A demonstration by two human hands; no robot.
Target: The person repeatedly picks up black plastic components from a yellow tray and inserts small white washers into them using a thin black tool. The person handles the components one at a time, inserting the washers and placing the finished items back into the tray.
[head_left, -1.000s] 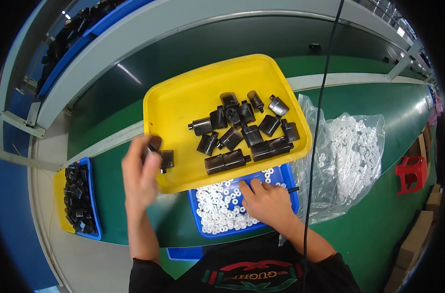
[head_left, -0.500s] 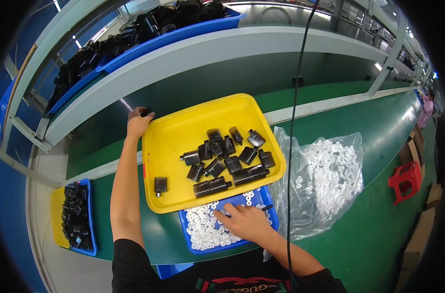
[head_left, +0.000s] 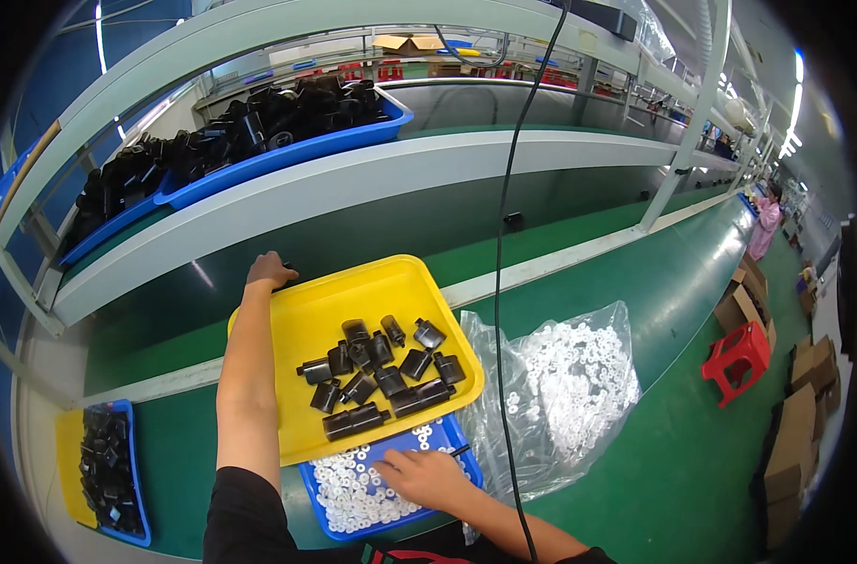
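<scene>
Reaching past the far left corner of a yellow tray (head_left: 428, 282), my left hand (head_left: 271, 270) is over the dark belt. Its fingers are closed round a small dark thing, mostly hidden. Several black flat bottles (head_left: 388, 381) with narrow necks lie in the tray, most toward its right side. Partly under the near edge of that tray sits a blue tray (head_left: 456, 437) with many small white rings (head_left: 353, 493). My right hand (head_left: 428, 477) hovers over or touches these rings, fingers curled, with a thin black stick (head_left: 460, 450) showing beyond the knuckles.
A clear plastic bag (head_left: 579, 385) of white rings lies to the right. Blue bins (head_left: 297, 155) of black parts stand on the upper shelf, and another bin (head_left: 109, 470) is at left. A black cable (head_left: 503, 282) hangs in front. Beyond are a red stool (head_left: 737, 362) and a person (head_left: 765, 226).
My view has tilted up and shifted right, so everything sits lower and more to the left. Both hands keep nearly the same places by the trays. My left forearm now covers the lone bottle.
</scene>
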